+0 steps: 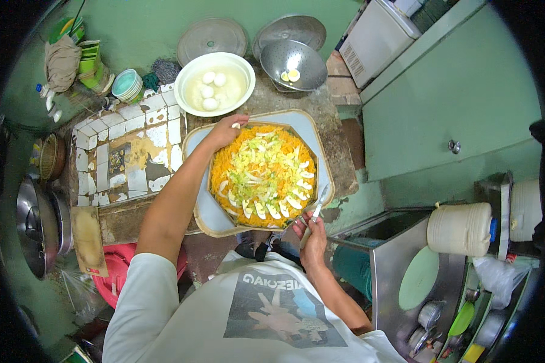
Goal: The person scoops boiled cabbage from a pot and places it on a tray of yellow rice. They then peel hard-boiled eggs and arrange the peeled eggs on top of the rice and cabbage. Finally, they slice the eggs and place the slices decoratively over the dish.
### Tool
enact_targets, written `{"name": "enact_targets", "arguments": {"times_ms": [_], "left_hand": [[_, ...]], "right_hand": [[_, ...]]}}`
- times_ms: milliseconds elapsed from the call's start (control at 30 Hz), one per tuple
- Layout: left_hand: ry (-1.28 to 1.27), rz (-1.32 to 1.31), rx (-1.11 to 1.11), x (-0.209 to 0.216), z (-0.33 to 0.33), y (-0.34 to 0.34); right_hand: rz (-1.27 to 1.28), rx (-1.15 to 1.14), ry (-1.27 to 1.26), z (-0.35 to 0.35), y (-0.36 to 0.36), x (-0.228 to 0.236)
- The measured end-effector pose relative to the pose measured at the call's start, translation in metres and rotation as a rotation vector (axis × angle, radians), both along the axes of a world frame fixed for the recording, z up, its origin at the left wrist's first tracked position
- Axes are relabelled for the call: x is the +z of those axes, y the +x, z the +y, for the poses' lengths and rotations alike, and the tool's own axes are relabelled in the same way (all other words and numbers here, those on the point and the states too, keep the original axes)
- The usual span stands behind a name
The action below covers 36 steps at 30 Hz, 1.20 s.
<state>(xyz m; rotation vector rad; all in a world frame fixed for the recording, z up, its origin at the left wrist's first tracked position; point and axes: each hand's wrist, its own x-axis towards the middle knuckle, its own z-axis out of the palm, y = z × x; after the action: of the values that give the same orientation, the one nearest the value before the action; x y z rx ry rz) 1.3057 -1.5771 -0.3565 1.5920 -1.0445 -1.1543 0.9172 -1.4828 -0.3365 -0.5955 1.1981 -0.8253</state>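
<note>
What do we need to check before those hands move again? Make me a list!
1. Knife held safely: ok. The right hand grips it, blade pointing away from the person.
2. Left hand away from the blade: ok. It's across the food, by the far edge, with a small white egg piece.
3. Whole eggs left: ok. Four sit in the white bowl.
4. Cut egg halves ready: ok. Two lie in the colander.
5. Tray fully on the counter: cannot tell. Its near edge reaches the counter's front.
6. Knife sharp: cannot tell.
</note>
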Motion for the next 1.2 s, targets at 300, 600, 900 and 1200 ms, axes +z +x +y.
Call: {"name": "enact_targets", "arguments": {"times_ms": [300,600,900,1200], "left_hand": [[0.025,0.233,0.490,0.005,0.135,-0.016],[-0.010,0.791,1.062,0.025,0.247,-0.205],[-0.310,1.003,1.171,0.071,0.233,-0.189],[-0.009,0.895,0.695,0.065,0.122,-0.243]], "right_hand": [[0.718,0.593,-0.641,-0.170,0.025,-0.017],[0.659,1.189,-1.130,-0.264,0.210,0.015],[0.394,0.927,-0.969,-0.210,0.094,0.063],[0.454,0.883,-0.740,-0.057,-0.031,0.084]]}}
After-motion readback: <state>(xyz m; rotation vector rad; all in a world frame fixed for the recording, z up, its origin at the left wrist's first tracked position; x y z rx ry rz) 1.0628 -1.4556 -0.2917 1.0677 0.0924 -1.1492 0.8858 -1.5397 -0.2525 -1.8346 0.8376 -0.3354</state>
